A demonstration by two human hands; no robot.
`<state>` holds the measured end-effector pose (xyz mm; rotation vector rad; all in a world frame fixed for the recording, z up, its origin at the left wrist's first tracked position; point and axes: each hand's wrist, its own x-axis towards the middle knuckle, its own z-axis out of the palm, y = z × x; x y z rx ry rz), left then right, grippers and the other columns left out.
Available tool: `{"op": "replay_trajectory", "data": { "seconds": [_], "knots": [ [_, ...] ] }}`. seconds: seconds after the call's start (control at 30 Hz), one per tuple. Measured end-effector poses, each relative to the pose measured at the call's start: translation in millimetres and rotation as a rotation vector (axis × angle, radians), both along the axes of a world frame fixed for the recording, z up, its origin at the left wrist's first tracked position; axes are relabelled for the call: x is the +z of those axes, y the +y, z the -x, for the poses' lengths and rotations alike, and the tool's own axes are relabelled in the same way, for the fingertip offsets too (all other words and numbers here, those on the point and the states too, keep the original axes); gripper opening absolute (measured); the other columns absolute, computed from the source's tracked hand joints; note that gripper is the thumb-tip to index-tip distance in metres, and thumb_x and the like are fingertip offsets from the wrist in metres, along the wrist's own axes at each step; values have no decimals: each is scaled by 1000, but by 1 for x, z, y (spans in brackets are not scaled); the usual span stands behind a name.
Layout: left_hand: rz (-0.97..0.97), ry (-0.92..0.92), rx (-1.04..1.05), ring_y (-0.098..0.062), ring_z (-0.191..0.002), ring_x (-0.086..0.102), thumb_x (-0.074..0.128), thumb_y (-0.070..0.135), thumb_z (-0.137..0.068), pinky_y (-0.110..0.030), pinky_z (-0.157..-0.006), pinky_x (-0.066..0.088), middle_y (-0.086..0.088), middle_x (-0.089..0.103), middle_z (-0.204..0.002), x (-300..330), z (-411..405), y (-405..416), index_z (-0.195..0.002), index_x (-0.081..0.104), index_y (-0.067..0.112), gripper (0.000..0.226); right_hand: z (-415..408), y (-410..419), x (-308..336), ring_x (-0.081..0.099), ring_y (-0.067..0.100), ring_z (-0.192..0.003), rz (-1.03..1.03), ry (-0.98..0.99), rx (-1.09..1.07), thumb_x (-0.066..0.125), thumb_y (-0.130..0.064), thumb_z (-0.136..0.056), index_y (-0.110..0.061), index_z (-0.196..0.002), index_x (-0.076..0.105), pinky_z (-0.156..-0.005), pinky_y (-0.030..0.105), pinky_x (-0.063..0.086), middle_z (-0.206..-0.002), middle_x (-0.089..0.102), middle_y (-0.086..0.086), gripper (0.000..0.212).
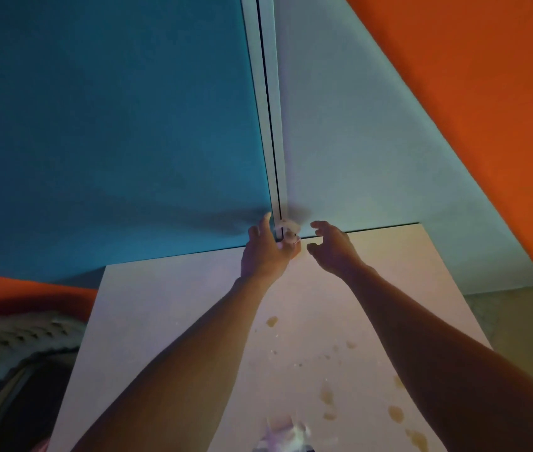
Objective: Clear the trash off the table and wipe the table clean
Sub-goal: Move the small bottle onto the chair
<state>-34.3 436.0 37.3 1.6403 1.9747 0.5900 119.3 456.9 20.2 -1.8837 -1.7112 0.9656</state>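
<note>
Both arms reach to the far edge of the pale table (167, 308). My left hand (266, 252) is closed around a small whitish crumpled piece of trash (286, 231), held at the table's far edge near the wall seam. My right hand (332, 247) hovers just right of it, fingers curled and apart, holding nothing. Yellowish-brown spill stains (327, 394) dot the table's near right part, with one more stain (271, 321) between my forearms. A crumpled white wad (286, 432) lies at the bottom edge of the view.
Blue wall panel (111, 125) and a pale panel (372, 158) meet behind the table at a white seam (270, 125). Orange panels (474, 93) stand at the right and lower left. A grey ribbed cushion or chair (13, 337) sits left of the table.
</note>
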Motion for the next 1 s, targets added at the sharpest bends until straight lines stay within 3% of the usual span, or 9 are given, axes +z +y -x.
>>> {"op": "replay_trajectory", "data": {
  "seconds": [0.23, 0.43, 0.57, 0.77, 0.87, 1.0],
  "knots": [
    [-33, -16, 14, -36, -109, 65, 60, 54, -94, -43, -85, 55, -4, 68, -122, -36, -10, 9, -136, 39, 35, 51, 12, 21, -34, 54, 26, -127, -20, -28, 114, 57, -13, -90, -21, -137, 54, -103, 35, 42, -135, 61, 5, 48],
    [-80, -68, 19, -31, -106, 69, 67, 37, -94, -42, -86, 58, -2, 72, -119, -41, -9, 7, -131, 46, 35, 43, 22, 11, -42, 58, 33, -117, -64, -66, 128, 54, -11, -89, -19, -125, 61, -92, 39, 47, -124, 67, 8, 37],
    [-78, -103, 17, -25, -106, 70, 69, 29, -95, -35, -89, 56, 0, 73, -120, -42, -7, -7, -133, 49, 32, 43, 32, -8, -46, 59, 35, -111, -81, -44, 30, 54, -9, -90, -14, -119, 64, -89, 39, 47, -119, 66, 11, 31],
    [-100, -159, -8, -18, -105, 70, 71, 24, -94, -19, -84, 48, 1, 71, -124, -18, 5, -44, -135, 48, 28, 46, 47, -54, -34, 63, 33, -102, -114, 114, -67, 53, -13, -96, -15, -129, 60, -90, 41, 51, -119, 59, 10, 34],
    [-122, -180, -25, -19, -108, 69, 71, 24, -94, -19, -87, 48, 0, 69, -127, 0, 14, -66, -141, 45, 25, 53, 50, -74, -19, 65, 29, -102, -167, 182, -67, 54, -13, -96, -15, -128, 61, -93, 47, 53, -116, 58, 8, 33],
    [-140, -211, -29, -20, -110, 68, 71, 26, -93, -26, -94, 52, -1, 67, -130, 28, 30, -104, -146, 41, 25, 61, 58, -112, 11, 66, 23, -103, -221, 259, -49, 58, -11, -96, -13, -126, 63, -94, 43, 53, -114, 58, 6, 30]
  ]
}}
